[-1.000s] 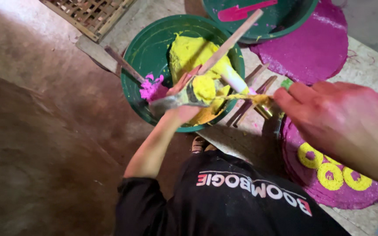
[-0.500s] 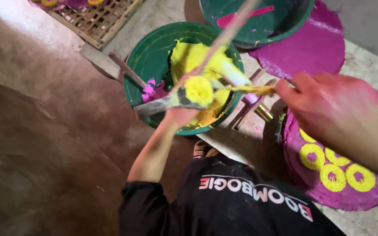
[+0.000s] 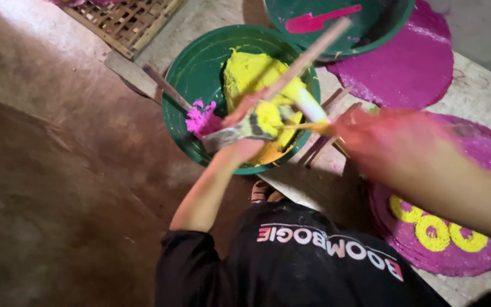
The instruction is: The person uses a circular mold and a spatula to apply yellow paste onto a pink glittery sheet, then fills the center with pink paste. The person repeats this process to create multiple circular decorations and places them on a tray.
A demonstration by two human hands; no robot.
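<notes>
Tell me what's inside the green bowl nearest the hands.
The green bowl holds a yellow paste mound and a small pink paste blob. The left hand covers the near side.

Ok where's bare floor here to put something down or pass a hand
Bare brown floor spreads left of the green basin of yellow paste, below the woven mat. It is crowded right of the basin: left hand, blurred right hand, sticks, magenta discs.

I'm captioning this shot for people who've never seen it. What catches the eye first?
The bright yellow paste heaped in the green basin at top centre, where the left hand holds a paste-smeared tool. At lower right, yellow rings stand out on a magenta disc, beneath the blurred right hand.
</notes>
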